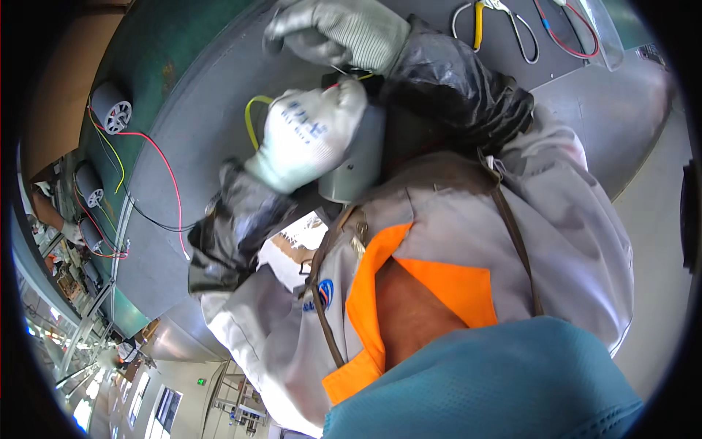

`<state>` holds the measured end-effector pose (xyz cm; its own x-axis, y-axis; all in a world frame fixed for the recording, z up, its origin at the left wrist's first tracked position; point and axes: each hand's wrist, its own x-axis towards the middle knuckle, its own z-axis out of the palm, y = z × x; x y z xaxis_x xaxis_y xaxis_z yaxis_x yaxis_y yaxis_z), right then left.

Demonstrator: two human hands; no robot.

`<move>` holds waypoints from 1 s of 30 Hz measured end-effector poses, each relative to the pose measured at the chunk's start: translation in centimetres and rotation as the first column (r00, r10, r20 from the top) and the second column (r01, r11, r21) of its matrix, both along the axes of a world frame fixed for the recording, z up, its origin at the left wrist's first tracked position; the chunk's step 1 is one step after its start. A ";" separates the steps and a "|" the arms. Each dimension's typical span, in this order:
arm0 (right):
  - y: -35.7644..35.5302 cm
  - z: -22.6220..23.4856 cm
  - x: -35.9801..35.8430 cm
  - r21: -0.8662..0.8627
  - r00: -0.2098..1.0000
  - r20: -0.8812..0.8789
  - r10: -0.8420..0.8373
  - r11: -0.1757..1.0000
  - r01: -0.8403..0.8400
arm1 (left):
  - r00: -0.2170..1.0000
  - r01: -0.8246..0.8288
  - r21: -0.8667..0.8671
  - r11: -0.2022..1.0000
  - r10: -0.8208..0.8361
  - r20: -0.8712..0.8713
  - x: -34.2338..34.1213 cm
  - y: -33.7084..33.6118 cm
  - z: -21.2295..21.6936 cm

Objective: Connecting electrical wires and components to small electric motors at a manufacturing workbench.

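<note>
My left hand point(311, 135) wears a white knit glove and is closed, its fingers pinched at the upper end of a grey cylindrical motor point(358, 164). A bit of red wire shows at the fingertips. A yellow-green wire point(251, 121) loops out from behind this hand. Just beyond, my right hand point(347, 33), in a grey-white glove, has its fingers curled. A thin strand shows under them, but what they hold is hidden. The motor lies close against my body, partly covered by the left hand. Black sleeve covers are on both forearms.
Grey matting covers the curved bench point(164, 190). At the left stands another motor point(111, 108) with red, yellow-green and black leads, and more motors point(89, 184) lie beyond. Toward the far right are a looped-handle hand tool point(479, 25) with a yellow grip and a red wire point(585, 53).
</note>
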<state>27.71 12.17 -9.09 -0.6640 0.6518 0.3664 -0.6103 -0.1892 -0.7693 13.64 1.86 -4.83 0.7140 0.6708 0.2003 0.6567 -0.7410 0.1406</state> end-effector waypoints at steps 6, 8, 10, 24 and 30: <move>0.1 2.0 11.7 0.956 0.035 0.221 -0.975 0.223 0.188 | 0.927 -0.228 -0.074 0.971 0.240 0.289 -0.7 -0.2 -0.2; -1.8 2.0 14.7 0.905 -0.460 0.352 -0.815 0.422 -0.056 | 0.920 -0.317 0.061 0.946 0.291 0.262 -0.8 0.7 -0.8; -3.5 -3.0 17.7 0.948 -0.509 0.119 -0.853 0.250 -0.197 | 0.945 -0.174 0.033 0.984 0.158 0.285 -0.5 2.8 -1.2; -8.1 -0.4 24.0 0.176 0.405 0.818 -0.408 0.849 0.499 | 0.011 0.744 -0.568 0.351 0.844 0.536 -3.2 5.8 -4.7; -4.0 2.3 16.5 0.192 0.498 0.858 -0.128 0.978 -0.079 | -0.055 0.773 -0.521 0.363 0.856 0.515 -3.3 5.7 -5.4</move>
<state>44.26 8.14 -6.84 -0.6985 0.6630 -0.2693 0.3752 0.0188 -0.9268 10.38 7.60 -10.21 0.3527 0.9282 -0.1182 -0.6977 0.3451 0.6278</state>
